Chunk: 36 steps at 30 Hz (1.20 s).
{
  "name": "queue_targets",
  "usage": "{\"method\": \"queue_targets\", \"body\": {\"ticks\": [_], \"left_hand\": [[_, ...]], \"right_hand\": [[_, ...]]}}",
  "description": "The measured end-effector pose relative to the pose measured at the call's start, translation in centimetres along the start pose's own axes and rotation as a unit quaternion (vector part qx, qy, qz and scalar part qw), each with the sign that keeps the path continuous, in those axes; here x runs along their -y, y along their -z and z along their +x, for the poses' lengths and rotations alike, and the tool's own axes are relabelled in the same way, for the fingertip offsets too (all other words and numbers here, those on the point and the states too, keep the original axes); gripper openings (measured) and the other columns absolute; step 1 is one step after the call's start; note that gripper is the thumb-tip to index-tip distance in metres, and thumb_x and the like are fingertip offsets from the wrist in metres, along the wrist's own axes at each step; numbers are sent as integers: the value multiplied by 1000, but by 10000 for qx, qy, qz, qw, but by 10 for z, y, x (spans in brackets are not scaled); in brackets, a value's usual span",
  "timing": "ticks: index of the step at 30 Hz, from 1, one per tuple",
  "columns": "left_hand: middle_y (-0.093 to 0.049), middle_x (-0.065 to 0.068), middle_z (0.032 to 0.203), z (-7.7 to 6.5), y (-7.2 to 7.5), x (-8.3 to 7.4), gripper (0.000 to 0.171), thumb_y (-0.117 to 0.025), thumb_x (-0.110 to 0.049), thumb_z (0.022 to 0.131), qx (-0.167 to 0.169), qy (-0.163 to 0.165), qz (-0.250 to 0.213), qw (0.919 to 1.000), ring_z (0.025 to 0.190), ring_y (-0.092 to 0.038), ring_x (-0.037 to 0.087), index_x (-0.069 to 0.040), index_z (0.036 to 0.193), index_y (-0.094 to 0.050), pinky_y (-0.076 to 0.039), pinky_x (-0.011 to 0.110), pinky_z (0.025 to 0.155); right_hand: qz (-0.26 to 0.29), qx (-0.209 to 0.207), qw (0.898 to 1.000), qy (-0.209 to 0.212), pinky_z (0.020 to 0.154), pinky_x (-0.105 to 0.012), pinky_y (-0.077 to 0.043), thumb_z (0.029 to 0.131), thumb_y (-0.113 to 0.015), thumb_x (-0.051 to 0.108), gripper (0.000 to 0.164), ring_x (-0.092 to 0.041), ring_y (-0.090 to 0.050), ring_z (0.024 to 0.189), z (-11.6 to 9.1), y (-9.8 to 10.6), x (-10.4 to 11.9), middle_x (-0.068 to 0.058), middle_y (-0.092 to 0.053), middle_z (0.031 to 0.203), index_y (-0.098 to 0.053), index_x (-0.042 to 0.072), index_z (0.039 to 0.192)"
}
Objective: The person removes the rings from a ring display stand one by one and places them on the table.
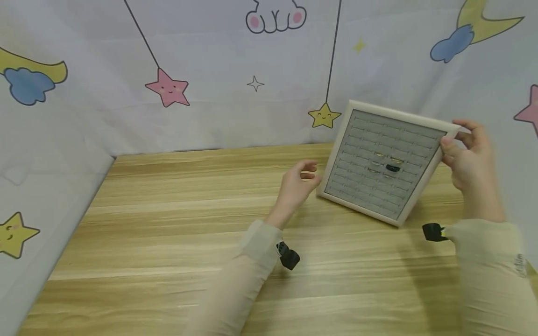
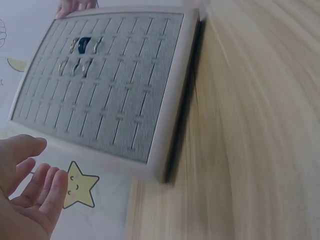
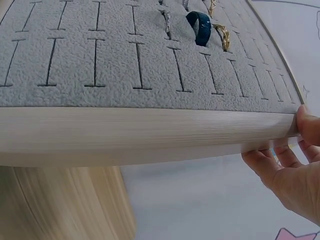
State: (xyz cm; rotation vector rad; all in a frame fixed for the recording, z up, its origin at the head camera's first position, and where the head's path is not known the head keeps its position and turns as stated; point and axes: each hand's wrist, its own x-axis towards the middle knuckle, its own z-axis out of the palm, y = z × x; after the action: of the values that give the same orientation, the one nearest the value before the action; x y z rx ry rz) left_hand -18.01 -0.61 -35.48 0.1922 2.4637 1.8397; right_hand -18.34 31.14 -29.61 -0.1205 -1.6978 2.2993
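Toward the right side of a wood-grain table [image 1: 168, 224], head view: one pale-framed ring display [image 1: 357, 135], held tilted; six rings [image 1: 392, 168], one dark, are slotted in its grey pad. Its upper right corner is pinched by the right hand [image 1: 475, 156]; the left hand [image 1: 294, 186] is placed just beside its left edge. Left wrist view: nothing is held by the left hand, its fingers loosely curved and close together, thumb set apart. Right wrist view: the frame's corner is gripped between thumb and fingers, the fingers placed underneath, slightly spread.
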Motion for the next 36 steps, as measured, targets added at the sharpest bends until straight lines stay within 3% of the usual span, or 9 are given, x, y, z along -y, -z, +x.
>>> {"method": "queue_targets", "body": {"ticks": [12, 18, 26, 36], "left_hand": [[-64, 9, 120, 2, -12, -9, 38, -68, -7, 88, -80, -374, 54, 9993, 107, -62, 22, -9, 125, -61, -54, 23, 85], [-64, 9, 122, 5, -16, -12, 37, -67, -6, 88, -153, -559, 205, 9981, 107, -62, 23, -7, 124, -60, -52, 21, 88], [-62, 12, 114, 3, -20, -16, 33, -67, -8, 89, -317, -748, 374, 9960, 102, -62, 22, -6, 121, -62, -52, 16, 83], [-64, 8, 107, -1, -24, -22, 25, -65, -13, 91, -589, -1085, 1008, 9872, 93, -62, 18, -9, 116, -66, -50, 13, 75]], "right_hand": [[-601, 424, 9972, -117, 64, -14, -50, 87, -63, 1, 43, -4, -57, 80, -1, -37, -11, 0, -48, 108, -49, 20, 122], [-935, 660, 9933, -173, 65, -14, -50, 87, -65, 11, 43, -4, -56, 83, -3, -48, -13, 3, -48, 110, -48, 23, 125], [-1016, 938, 9901, -248, 68, -13, -51, 86, -66, 16, 46, -4, -58, 84, -5, -62, -18, 2, -48, 111, -46, 23, 127], [-750, 1292, 9881, -357, 67, -15, -49, 87, -66, 15, 42, -4, -56, 83, -6, -73, -24, 4, -50, 108, -48, 25, 123]]}}
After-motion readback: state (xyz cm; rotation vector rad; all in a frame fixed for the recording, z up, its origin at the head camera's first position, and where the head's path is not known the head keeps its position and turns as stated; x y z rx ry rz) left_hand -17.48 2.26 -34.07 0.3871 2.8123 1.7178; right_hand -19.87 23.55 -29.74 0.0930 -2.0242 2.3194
